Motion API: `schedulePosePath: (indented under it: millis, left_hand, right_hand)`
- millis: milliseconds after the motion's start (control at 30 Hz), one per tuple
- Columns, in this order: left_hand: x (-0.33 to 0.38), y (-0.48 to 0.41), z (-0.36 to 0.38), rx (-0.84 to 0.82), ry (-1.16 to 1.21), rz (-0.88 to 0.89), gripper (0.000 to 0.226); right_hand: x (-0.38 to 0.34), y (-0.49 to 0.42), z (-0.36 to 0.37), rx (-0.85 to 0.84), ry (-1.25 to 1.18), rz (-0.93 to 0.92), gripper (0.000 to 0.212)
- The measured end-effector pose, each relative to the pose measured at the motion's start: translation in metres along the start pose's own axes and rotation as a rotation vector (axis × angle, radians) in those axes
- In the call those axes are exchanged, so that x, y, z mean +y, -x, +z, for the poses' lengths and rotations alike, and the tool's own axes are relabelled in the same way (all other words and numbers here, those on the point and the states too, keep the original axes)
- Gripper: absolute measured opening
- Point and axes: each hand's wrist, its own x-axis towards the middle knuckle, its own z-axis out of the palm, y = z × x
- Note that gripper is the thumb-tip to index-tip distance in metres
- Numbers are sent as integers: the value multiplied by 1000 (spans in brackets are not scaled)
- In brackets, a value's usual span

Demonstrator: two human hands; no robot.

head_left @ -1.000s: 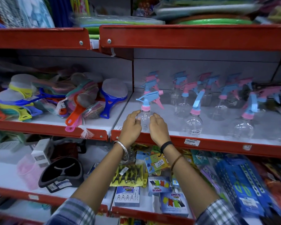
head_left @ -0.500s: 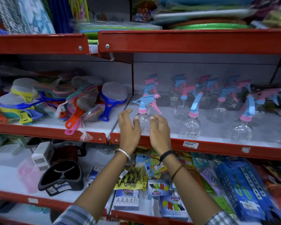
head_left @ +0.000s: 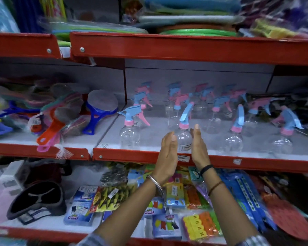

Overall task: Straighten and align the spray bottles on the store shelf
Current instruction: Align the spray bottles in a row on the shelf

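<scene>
Several clear spray bottles with blue and pink trigger heads stand on the white middle shelf (head_left: 212,148). The front-left bottle (head_left: 129,134) stands free, its nozzle pointing left. The second front bottle (head_left: 184,137) sits between my hands, its blue head tilted up to the right. My left hand (head_left: 167,151) is flat and upright on its left side. My right hand (head_left: 197,146) is the same on its right. Both palms face the bottle with a small gap showing. Two more front bottles (head_left: 234,139) (head_left: 282,142) stand to the right.
A red shelf lip (head_left: 132,155) runs along the front edge. Coloured plastic strainers (head_left: 57,110) pile up on the left bay. The shelf below holds packets of clips (head_left: 201,226) and a black tray (head_left: 37,199). The shelf above (head_left: 185,48) hangs low overhead.
Both hands let go of the front-left bottle and moved right to either side of the second front bottle. The view has shifted right and closer.
</scene>
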Motion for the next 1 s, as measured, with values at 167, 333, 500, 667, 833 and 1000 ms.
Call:
schedulePosePath:
  millis: [167,333,500,667,833,1000]
  left_hand:
    - [6,-10,8,53,38,-87,85]
    - [14,-20,6,85,38,-130,73]
    - [14,-15,10,170,55,-124,89]
    - [10,-10,16,158,3,-96,64]
    - [18,-16,12,129,-18,-106,51]
    - [21,-17,10,127,-61,-87,36]
  right_hand:
    - [-11,10,-9,-13,-46,34,67]
    - [-5,20,-5,82,-43,-2,62]
    - [-6,13,-11,94,-32,5,67]
    - [-7,12,-9,29,-26,-2,66]
    - [-11,20,-9,87,-45,-33,63]
    - [-13,22,-7,103,-26,-43,63]
